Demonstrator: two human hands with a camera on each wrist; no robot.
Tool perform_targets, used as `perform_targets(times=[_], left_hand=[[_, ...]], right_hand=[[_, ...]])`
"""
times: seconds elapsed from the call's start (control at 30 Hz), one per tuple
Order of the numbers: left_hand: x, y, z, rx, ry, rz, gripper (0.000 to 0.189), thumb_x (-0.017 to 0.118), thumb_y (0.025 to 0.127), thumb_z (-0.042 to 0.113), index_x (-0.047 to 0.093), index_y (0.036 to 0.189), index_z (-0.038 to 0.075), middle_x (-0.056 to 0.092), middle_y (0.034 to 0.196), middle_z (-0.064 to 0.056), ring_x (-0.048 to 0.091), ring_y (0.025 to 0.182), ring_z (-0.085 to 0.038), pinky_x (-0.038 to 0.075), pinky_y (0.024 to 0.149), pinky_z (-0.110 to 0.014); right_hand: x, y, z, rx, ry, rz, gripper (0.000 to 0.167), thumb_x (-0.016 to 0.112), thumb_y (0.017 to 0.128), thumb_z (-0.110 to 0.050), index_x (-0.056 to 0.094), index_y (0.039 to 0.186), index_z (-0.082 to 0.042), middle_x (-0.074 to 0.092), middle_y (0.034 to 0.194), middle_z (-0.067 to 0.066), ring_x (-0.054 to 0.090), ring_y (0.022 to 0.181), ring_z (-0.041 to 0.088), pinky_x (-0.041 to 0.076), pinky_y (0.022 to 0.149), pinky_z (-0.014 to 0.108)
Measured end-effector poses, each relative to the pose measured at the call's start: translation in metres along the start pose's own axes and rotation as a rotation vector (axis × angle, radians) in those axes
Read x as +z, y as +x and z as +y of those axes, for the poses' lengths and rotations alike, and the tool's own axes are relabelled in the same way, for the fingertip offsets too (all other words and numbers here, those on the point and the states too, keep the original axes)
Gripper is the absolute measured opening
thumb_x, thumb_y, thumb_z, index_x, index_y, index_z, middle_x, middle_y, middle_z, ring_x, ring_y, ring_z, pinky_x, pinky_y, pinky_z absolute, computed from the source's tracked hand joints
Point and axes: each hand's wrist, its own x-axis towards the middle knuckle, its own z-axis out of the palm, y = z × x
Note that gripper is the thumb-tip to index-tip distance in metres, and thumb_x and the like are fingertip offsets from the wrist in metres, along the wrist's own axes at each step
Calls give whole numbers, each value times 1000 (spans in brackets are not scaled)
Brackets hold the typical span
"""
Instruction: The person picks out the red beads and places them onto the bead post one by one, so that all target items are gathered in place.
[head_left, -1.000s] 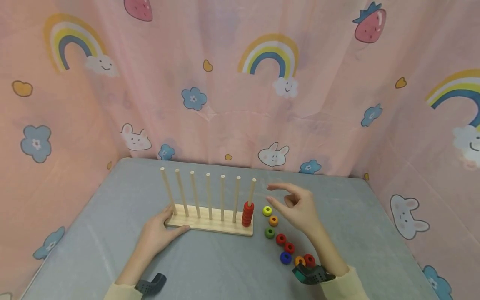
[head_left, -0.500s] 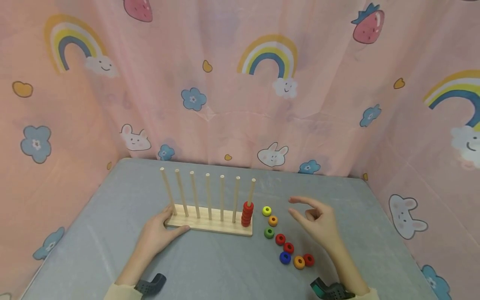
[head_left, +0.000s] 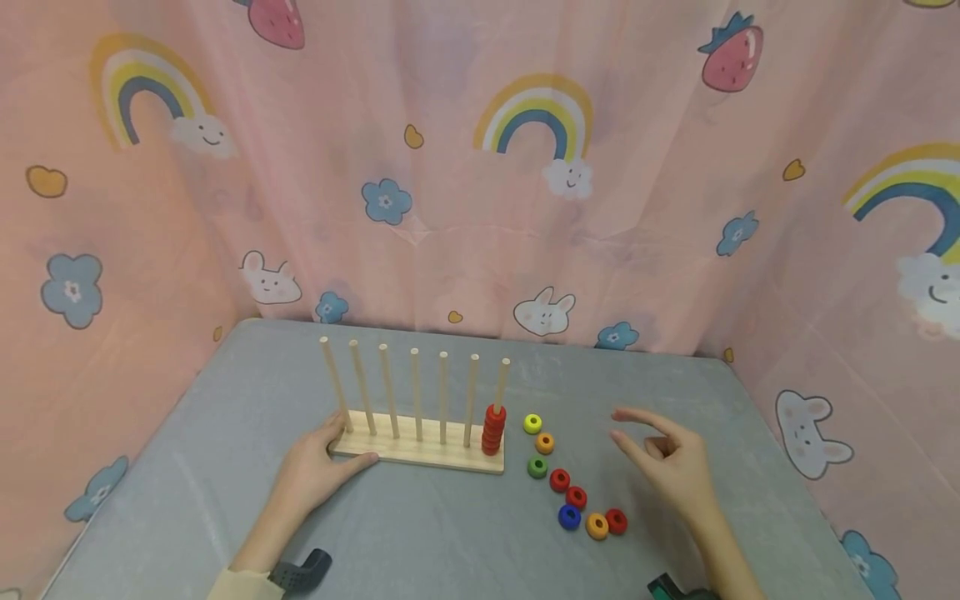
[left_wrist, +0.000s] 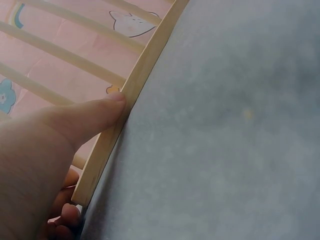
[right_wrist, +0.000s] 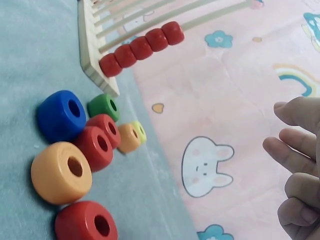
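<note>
A wooden peg rack (head_left: 420, 451) stands on the table, with a row of upright pegs along its base. Several red beads (head_left: 493, 430) are stacked on its rightmost peg; the other pegs are bare. My left hand (head_left: 315, 467) grips the left end of the base, its thumb (left_wrist: 107, 111) along the front edge and its fingers partly hidden behind. Off to the right, my right hand (head_left: 671, 458) hovers with nothing in it, thumb and index finger apart. Between that hand and the rack lie loose beads: yellow (head_left: 532, 424), green (head_left: 537, 467), blue (head_left: 569, 517), plus orange (head_left: 597, 526) and red (head_left: 617, 522) ones.
Grey cloth covers the table (head_left: 420, 542). A pink patterned curtain (head_left: 450, 250) hangs behind it and along both sides. Each wrist wears a dark strap-on device, such as the left one (head_left: 302, 572).
My right hand has drawn away from the rack, moving right and slightly nearer to me, empty throughout. The left hand, rack and beads stay where they were.
</note>
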Motion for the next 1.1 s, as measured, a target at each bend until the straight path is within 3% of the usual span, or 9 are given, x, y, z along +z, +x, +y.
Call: perform_targets(times=[0.43,0.57,0.67,0.73,1.0,1.1], left_hand=[[0,0,1,-18,2,-15,101,85,87,56,46,156,-6,44,163,-23,45,147,-49,42,116,-65],[0,0,1,-12,4,-13,102,85,86,57,46,156,-6,44,163,-23,45,147,-49,43,115,-66],[0,-1,2,-14,3,-11,102,85,86,57,46,156,-7,44,162,-23,45,147,-49,43,115,-66],[0,-1,2,-15,-2,-10,102,85,86,57,46,156,-6,44,162,-23,45,147,-49,43,116,-65],[1,-1,0,-2,-4,-1,102,85,85,58,48,155,-7,45,162,-23,45,147,-49,43,116,-66],[0,-1,0,-4,0,-1,102,85,85,58,48,155,-7,45,162,-23,45,146,-49,43,116,-66]], right_hand=[[-11,-17,17,46,-54,27,30,84,90,0,80,118,-6,76,93,-17,19,40,-8,25,31,26],[-14,-26,21,88,-100,6,29,84,90,-2,79,118,-6,58,64,-13,18,41,-7,26,32,23],[-15,-34,24,129,-120,-12,28,85,91,-5,80,118,-7,38,49,-8,18,42,-7,26,32,22],[-15,-39,27,149,-128,-25,27,85,91,-8,80,117,-8,35,44,-7,17,42,-7,27,32,22],[-13,-58,36,174,-101,-100,31,87,89,-10,79,119,-9,40,44,-3,18,42,-8,28,32,21],[-14,-63,40,176,-76,-146,34,87,88,-9,79,122,-8,62,60,1,19,43,-7,30,33,22]])
